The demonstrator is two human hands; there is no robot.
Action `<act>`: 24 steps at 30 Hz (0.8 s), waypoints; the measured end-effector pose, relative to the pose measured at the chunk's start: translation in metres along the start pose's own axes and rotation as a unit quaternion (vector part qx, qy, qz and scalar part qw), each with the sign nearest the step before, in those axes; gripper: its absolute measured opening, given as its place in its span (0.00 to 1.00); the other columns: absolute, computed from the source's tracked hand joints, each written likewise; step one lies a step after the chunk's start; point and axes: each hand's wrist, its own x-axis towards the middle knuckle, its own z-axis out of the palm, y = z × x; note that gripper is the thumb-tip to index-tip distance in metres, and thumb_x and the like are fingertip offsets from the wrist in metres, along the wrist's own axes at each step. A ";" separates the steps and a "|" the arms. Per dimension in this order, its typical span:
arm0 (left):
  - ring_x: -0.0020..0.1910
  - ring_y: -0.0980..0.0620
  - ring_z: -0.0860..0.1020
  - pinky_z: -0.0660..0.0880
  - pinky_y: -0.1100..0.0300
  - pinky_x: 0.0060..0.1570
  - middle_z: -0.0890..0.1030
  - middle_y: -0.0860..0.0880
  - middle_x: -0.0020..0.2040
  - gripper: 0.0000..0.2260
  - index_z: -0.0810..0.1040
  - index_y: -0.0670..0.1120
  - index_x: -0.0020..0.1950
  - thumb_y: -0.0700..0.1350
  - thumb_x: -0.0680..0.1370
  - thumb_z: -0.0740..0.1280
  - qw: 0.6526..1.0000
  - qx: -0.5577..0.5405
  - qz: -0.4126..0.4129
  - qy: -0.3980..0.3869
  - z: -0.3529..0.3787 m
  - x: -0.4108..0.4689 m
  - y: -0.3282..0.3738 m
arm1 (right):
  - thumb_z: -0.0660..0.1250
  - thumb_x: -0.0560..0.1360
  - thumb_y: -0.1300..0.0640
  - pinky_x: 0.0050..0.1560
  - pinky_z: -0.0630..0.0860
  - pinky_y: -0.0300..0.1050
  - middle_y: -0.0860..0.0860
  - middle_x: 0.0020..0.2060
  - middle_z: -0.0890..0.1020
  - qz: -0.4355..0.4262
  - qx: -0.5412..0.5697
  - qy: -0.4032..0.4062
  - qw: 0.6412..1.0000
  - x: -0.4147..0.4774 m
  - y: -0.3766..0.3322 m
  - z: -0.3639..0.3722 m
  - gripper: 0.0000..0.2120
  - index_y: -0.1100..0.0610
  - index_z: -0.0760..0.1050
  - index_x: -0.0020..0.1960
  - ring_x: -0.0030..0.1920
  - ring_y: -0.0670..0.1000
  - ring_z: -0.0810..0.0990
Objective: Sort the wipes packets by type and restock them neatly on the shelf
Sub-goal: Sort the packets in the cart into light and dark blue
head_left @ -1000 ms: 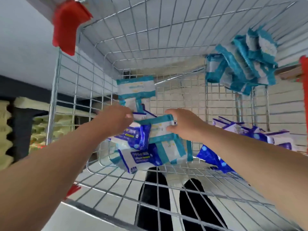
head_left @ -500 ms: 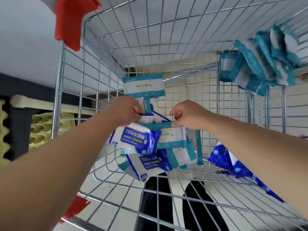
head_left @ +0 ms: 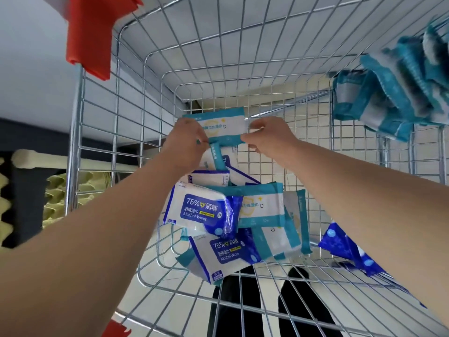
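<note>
Pinching a teal wipes packet (head_left: 222,126) by its two ends, left hand (head_left: 188,139) and right hand (head_left: 267,139) hold it above the mixed pile (head_left: 230,220), apparently against the wire basket (head_left: 218,57) back.

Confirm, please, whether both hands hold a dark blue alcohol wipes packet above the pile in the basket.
Not quite: the head view shows the left hand and right hand holding a teal-and-white packet above the pile in the basket.
</note>
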 end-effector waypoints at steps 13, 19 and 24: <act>0.54 0.46 0.73 0.67 0.59 0.44 0.75 0.48 0.50 0.14 0.76 0.47 0.52 0.46 0.71 0.75 0.997 0.015 0.037 -0.068 0.004 -0.013 -0.006 | 0.62 0.75 0.70 0.44 0.83 0.46 0.59 0.46 0.81 0.051 0.076 -0.017 0.996 -0.020 0.008 -0.037 0.12 0.65 0.75 0.57 0.44 0.53 0.84; 0.39 0.49 0.75 0.73 0.56 0.35 0.75 0.48 0.45 0.10 0.68 0.47 0.55 0.46 0.78 0.68 0.991 -0.099 -0.053 0.072 -0.021 -0.028 0.010 | 0.60 0.74 0.75 0.40 0.83 0.43 0.60 0.51 0.80 0.066 0.150 -0.093 0.982 -0.072 0.034 -0.064 0.16 0.63 0.73 0.59 0.45 0.55 0.83; 0.34 0.57 0.72 0.71 0.59 0.29 0.74 0.49 0.44 0.08 0.68 0.49 0.59 0.46 0.80 0.62 0.987 -0.108 -0.054 0.103 -0.023 -0.043 0.020 | 0.63 0.72 0.76 0.45 0.83 0.51 0.58 0.51 0.80 0.081 0.118 -0.125 0.982 -0.094 0.059 -0.060 0.26 0.54 0.67 0.63 0.44 0.56 0.85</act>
